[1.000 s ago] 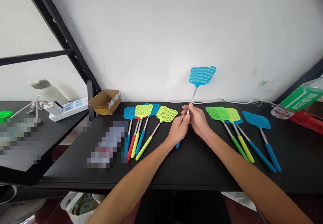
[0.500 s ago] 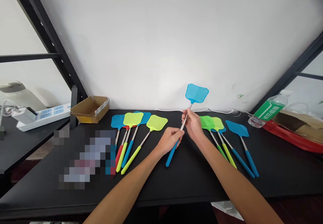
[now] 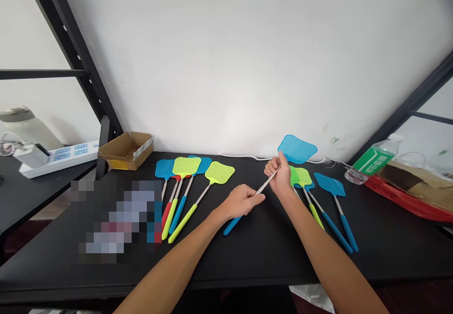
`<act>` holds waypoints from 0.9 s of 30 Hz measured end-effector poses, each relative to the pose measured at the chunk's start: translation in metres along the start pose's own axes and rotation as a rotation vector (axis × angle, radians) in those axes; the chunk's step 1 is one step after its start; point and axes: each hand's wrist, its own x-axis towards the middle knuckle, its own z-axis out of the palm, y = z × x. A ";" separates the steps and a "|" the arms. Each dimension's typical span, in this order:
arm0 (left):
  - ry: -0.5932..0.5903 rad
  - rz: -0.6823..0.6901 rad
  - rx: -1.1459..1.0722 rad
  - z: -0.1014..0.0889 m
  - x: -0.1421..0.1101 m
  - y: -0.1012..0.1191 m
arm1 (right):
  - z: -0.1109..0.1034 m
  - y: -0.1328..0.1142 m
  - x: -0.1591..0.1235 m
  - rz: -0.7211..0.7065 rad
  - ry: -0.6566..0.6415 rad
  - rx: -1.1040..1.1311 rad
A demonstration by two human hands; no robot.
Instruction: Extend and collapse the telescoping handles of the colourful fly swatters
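Observation:
A blue fly swatter [image 3: 296, 148] with a metal shaft and a blue grip is held over the black table [image 3: 262, 250], tilted low toward the right. My left hand [image 3: 242, 200] is closed round the shaft just above the blue grip. My right hand [image 3: 280, 176] pinches the shaft farther up, near the mesh head. Beside my right hand lies a group of swatters [image 3: 320, 196] in green, yellow and blue. Left of my left hand lies another group of swatters [image 3: 187, 182] in blue, yellow and red.
A small open cardboard box [image 3: 124, 150] sits at the back left. A white power strip [image 3: 60, 157] lies on a lower side table. A plastic bottle [image 3: 372, 159] and a red tray [image 3: 406, 196] are at the right. A white cable runs along the wall.
The held swatter has tipped from nearly upright down toward the right. My hands have moved apart along the shaft, the right hand going right with the head.

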 end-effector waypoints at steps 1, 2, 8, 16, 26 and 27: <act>0.000 -0.006 0.011 0.000 0.000 0.000 | -0.002 0.000 0.002 -0.016 0.017 -0.013; 0.001 -0.011 0.018 0.000 0.000 0.000 | -0.004 0.000 0.003 -0.031 0.030 -0.031; 0.030 -0.016 0.039 0.000 -0.001 0.000 | -0.007 0.011 0.001 -0.063 0.011 -0.119; 0.034 -0.016 0.034 0.000 0.000 -0.003 | 0.002 0.018 -0.007 -0.033 -0.037 -0.121; 0.041 0.004 -0.030 0.003 0.002 -0.012 | 0.007 0.023 -0.010 -0.008 -0.029 -0.128; 0.042 0.004 -0.038 0.003 0.002 -0.012 | 0.008 0.023 -0.011 -0.003 -0.028 -0.125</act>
